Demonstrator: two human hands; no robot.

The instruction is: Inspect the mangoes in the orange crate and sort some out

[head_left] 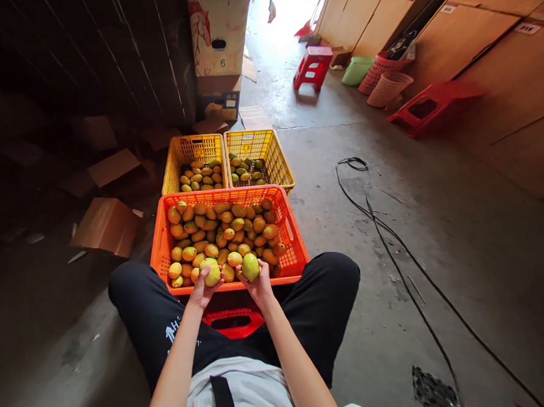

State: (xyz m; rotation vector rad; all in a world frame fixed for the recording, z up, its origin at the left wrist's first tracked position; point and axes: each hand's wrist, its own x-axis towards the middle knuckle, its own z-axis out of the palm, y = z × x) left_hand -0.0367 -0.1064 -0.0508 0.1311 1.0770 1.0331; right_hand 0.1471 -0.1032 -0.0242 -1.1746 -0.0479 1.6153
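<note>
One yellow fruit: in the half-curled left hand.
One green fruit: in the right hand, curled likewise.
Orange crate: just under both (heaped with more fruit).
Grip: probably best light, turning each to show every side.

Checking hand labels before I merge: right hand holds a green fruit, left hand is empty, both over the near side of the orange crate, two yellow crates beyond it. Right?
One error: the left hand isn't empty. The head view shows it holding a yellow fruit. The rest stands: right hand with a green fruit, orange crate, two yellow crates beyond.
</note>
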